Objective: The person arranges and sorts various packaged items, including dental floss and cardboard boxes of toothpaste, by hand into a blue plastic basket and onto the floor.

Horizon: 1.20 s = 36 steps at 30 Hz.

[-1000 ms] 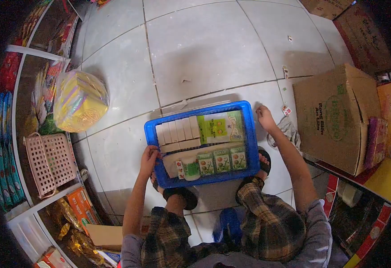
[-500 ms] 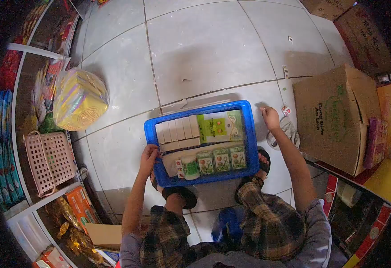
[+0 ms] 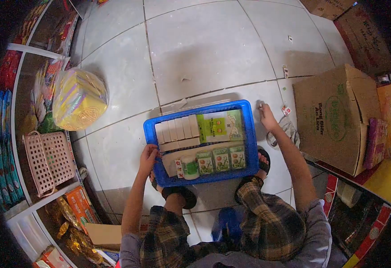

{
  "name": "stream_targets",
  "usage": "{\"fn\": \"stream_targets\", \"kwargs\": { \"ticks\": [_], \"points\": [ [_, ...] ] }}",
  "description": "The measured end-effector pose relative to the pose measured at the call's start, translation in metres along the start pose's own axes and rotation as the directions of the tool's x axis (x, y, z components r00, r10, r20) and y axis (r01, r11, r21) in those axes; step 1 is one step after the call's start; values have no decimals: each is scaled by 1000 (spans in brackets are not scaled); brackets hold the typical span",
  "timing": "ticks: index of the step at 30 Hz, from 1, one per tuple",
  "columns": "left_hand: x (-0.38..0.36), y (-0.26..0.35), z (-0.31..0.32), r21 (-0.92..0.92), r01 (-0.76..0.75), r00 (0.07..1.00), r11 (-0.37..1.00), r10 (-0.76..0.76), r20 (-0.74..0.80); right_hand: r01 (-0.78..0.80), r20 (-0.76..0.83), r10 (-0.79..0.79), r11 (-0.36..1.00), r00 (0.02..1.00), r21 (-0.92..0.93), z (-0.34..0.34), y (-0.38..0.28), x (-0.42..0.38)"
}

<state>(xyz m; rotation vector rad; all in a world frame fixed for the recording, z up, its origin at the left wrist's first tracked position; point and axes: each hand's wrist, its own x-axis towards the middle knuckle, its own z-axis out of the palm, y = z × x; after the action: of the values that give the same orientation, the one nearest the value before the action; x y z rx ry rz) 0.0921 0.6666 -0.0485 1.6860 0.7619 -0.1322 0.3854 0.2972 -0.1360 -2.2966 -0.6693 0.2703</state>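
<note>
A blue plastic basket (image 3: pixel 250 134) stands on the floor between my feet. Inside it, a row of white boxes (image 3: pixel 177 129) fills the upper left, beside a green and white packet (image 3: pixel 220 126). Along the near side are several small green boxes (image 3: pixel 222 160) and a white container with a green label (image 3: pixel 189 167). My left hand (image 3: pixel 149 157) is closed on the basket's left rim. Off the basket's right side, my right hand (image 3: pixel 267 119) hovers with its fingers drawn together; a small pale bit at the fingertips is too blurred to name.
A yellow wrapped bundle (image 3: pixel 81 100) and a pink basket (image 3: pixel 50 161) are at the left, by the stocked shelves. At the right stand a large cardboard box (image 3: pixel 325 118) and a crumpled plastic bag (image 3: pixel 288 133). Paper scraps (image 3: pixel 286 71) lie on the tiles.
My right hand has shifted slightly down and left, its fingers now closer together. My left hand and the blue basket have stayed nearly still.
</note>
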Motion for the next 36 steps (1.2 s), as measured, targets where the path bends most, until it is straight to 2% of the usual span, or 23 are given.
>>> {"fn": "stream_targets", "kwargs": {
  "ticks": [1, 3, 7, 9, 10, 12, 15, 22, 23, 25, 27, 28, 30, 31, 33, 34, 36],
  "points": [
    [0, 0, 0, 7, 30, 1000, 1000, -30, -4, -1, 0, 1, 1000, 1000, 0, -4, -4, 0],
    [0, -1, 0, -35, 24, 1000, 999, -24, -8, 28, 119, -13, 992, 993, -123, -10, -13, -1],
    [2, -5, 0, -75, 3, 1000, 997, -3, -7, 80, 119, -71, 994, 990, -77, -9, -10, -2],
    [1, -2, 0, -63, 19, 1000, 998, -19, -3, -6, 189, 25, 995, 982, -101, -9, -8, -2],
    [0, 0, 0, -49, 34, 999, 998, -34, 2, -5, 189, 24, 995, 982, -101, -10, -9, -3],
    [-1, 2, 0, -37, 58, 998, 998, -59, -4, 30, 65, -26, 997, 998, -69, -11, -11, -6],
    [-1, 1, -1, -36, 57, 998, 998, -58, 0, 5, 45, -2, 997, 999, -72, -24, -34, -5],
    [-3, 8, 1, -21, 59, 998, 998, -59, -7, -108, 35, 115, 981, 993, -164, -21, -26, -1],
    [-2, 7, 1, -21, 59, 998, 998, -59, -7, -129, 47, 136, 983, 990, -130, -22, -29, 0],
    [0, 1, -1, 15, -43, 999, 999, 43, 11, -150, 60, 156, 984, 986, -98, -20, -27, 1],
    [1, -1, -1, 3, -30, 999, 1000, 30, 10, -161, 95, 157, 987, 983, 29, -13, -16, 1],
    [1, 0, -1, -9, -17, 1000, 1000, 17, 8, -160, 96, 157, 987, 983, 29, -15, -23, 2],
    [-1, 5, 0, -19, 22, 1000, 1000, -21, 6, -223, 23, 222, 967, 975, 122, -18, -40, 4],
    [-2, 7, 1, -29, 60, 998, 998, -60, 5, -224, 24, 222, 967, 975, 122, -14, -33, 5],
    [0, -1, 0, -30, 29, 1000, 999, -29, 6, -55, -126, 62, 997, 990, 55, 2, -8, 6],
    [1, -1, 0, -31, -2, 1000, 1000, 2, 8, -55, -125, 62, 997, 990, 55, 4, -4, 4],
    [-1, 3, 0, -34, 31, 1000, 999, -31, 6, -32, -71, 42, 991, 997, 128, 7, 5, 2]
  ]
}}
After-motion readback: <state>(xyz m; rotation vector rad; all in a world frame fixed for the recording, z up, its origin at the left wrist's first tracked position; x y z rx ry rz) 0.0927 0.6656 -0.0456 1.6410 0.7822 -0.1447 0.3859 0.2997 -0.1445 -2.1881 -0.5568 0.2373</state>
